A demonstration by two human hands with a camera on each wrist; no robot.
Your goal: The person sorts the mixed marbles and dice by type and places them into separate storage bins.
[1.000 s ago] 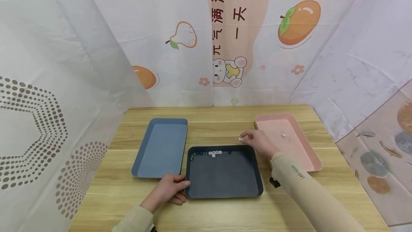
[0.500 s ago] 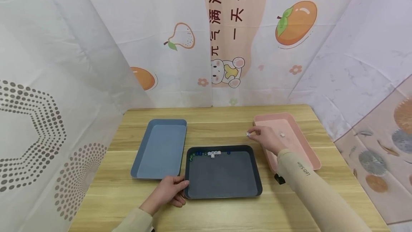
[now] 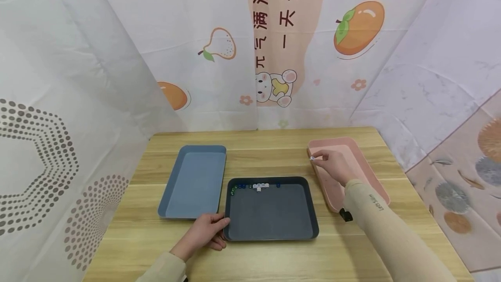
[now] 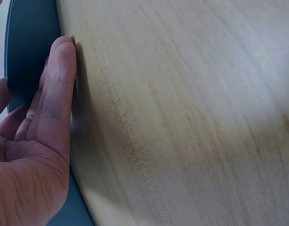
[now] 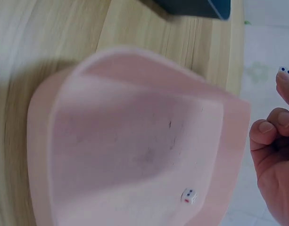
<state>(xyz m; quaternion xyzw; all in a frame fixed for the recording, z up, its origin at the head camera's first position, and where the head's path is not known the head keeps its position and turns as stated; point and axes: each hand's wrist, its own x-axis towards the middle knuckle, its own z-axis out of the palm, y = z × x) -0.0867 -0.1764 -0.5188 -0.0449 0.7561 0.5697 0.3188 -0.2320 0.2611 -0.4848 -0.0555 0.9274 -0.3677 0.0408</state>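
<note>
In the head view my right hand [image 3: 335,166] pinches a white die [image 3: 312,158] between fingertips, over the left rim of the pink tray [image 3: 328,195]. A second die [image 5: 188,196] lies inside that tray in the right wrist view; in the head view my hand hides it. My left hand [image 3: 206,231] grips the left side of the dark grey tray [image 3: 272,216], thumb at the rim and fingers along the outside wall. Along the back of this tray lie several white dice [image 3: 259,186], blue beads [image 3: 242,186] and green beads [image 3: 233,191].
A blue-grey tray [image 3: 195,182] stands on the wooden table [image 3: 270,260] at the left, close to the dark tray. Behind the table hangs a printed white curtain [image 3: 219,95]. A black strap piece [image 3: 346,215] shows at my right wrist.
My right hand has moved right and slightly back with the die, from behind the dark tray to the pink tray's rim. My left hand stays at the dark tray.
</note>
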